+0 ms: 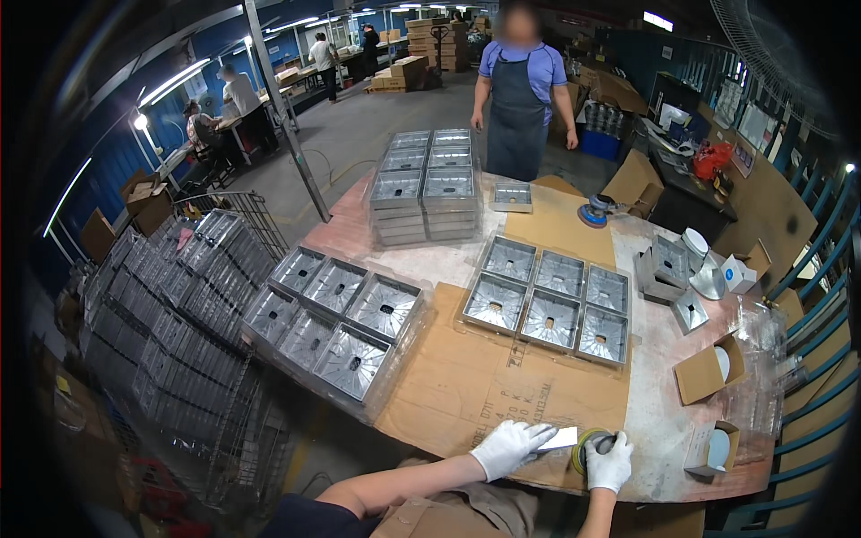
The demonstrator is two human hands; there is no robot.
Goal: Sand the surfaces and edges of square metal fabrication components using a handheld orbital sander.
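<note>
My left hand (pixel 513 450), in a white glove, reaches over the near edge of the table with its fingers closed on a bright white flat piece (pixel 560 438). The exact kind of that piece is too small to tell. Just right of it, my gloved right hand (pixel 610 463) is wrapped round a dark, round sander (pixel 587 446) with a yellow-green rim. Sander and white piece are close together over the cardboard sheet (pixel 439 386). Beyond my hands, a set of square metal trays (pixel 550 318) with central holes sits on the cardboard.
More metal trays (pixel 386 309) stand at the left, and a tall stack (pixel 426 193) at the back. A blue sander (pixel 595 212) lies far right. Small open boxes (pixel 708 369) line the right side. A person in an apron (pixel 518 117) stands across the table.
</note>
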